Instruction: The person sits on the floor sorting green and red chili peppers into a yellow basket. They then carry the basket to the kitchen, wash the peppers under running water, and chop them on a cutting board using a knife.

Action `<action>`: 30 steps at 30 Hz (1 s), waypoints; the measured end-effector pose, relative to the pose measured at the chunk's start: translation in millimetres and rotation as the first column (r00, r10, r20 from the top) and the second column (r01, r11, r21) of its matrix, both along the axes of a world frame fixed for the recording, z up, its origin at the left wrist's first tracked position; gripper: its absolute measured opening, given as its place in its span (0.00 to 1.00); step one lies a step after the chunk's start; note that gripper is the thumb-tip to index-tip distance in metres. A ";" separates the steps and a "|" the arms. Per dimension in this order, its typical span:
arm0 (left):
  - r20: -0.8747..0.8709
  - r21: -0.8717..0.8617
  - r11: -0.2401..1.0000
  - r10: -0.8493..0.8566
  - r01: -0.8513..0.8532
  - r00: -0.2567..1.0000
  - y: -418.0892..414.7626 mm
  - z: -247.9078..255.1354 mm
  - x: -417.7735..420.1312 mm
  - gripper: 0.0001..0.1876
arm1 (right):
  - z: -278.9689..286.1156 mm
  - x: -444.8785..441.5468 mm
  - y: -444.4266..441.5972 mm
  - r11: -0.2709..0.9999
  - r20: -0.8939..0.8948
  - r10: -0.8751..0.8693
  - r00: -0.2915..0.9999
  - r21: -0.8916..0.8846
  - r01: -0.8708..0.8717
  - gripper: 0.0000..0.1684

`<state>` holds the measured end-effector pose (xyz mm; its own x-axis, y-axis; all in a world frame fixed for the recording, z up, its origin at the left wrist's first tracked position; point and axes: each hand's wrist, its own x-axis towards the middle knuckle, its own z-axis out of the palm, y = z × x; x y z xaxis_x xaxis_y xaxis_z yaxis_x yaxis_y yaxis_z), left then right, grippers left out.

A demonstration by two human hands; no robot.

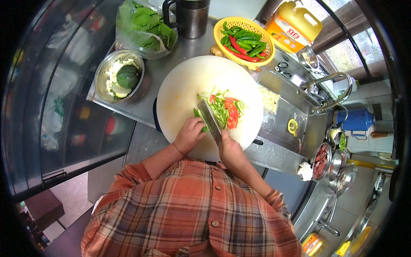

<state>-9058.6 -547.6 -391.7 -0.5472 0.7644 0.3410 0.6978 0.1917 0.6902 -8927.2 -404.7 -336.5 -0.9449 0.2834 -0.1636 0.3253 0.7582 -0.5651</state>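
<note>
On the round white cutting board (179, 83), my right hand (230, 147) grips the handle end of a cleaver (210, 120), its blade pointing away from me. My left hand (190, 135) presses a green chili pepper (205, 128) to the board, fingertips close beside the blade. Sliced green pepper (219, 110) lies against the blade's right side, with sliced red pepper (231, 112) farther right. Beyond the board stands a yellow plastic basket (272, 53) of whole green and red chili peppers (249, 41).
A steel bowl (102, 91) with a cut green squash (127, 77) stands left, near a plastic bag of leafy greens (151, 27) and a dark metal jug (194, 19). Right are a sink (282, 106), a curved faucet (346, 80), scissors (284, 69) and a bowl of raw meat (321, 160).
</note>
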 end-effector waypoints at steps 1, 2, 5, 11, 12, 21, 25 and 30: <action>-0.022 -0.006 1.000 -0.023 0.023 0.999 0.4 -1.2 -2.7 0.17 | 1.8 -1.5 -0.9 1.000 0.024 -0.001 1.000 -0.005 0.002 0.23; -0.044 -0.013 0.999 -0.046 0.046 0.998 0.8 -2.0 -5.1 0.17 | 3.6 -3.0 -1.2 1.000 0.048 -0.003 0.999 -0.011 0.003 0.23; -0.116 -0.032 0.996 -0.090 0.087 0.989 1.6 -0.6 -10.0 0.15 | 7.9 -7.6 1.5 0.999 0.064 -0.024 0.998 -0.039 0.027 0.21; -0.197 0.028 0.985 -0.162 0.170 0.967 6.1 -2.8 -15.2 0.13 | 12.7 -9.1 8.6 0.999 0.155 -0.042 0.987 0.015 0.040 0.19; -0.187 0.023 0.984 -0.170 0.177 0.968 8.0 -3.9 -15.6 0.13 | 10.4 -8.6 6.8 0.999 0.099 -0.028 0.995 0.029 0.025 0.19; -0.147 0.024 0.987 -0.156 0.161 0.977 7.9 -12.1 -16.5 0.13 | 28.1 -11.7 13.0 0.980 0.119 0.129 0.985 0.137 -0.145 0.20; -0.139 -0.032 0.988 -0.153 0.150 0.979 7.3 -16.4 -15.5 0.13 | 42.9 -17.2 10.6 0.938 0.203 0.217 0.955 0.227 -0.262 0.18; -0.162 -0.021 0.986 -0.168 0.167 0.972 9.8 -13.2 -17.8 0.13 | 10.7 -32.4 10.1 0.955 0.180 0.140 0.974 0.236 -0.181 0.17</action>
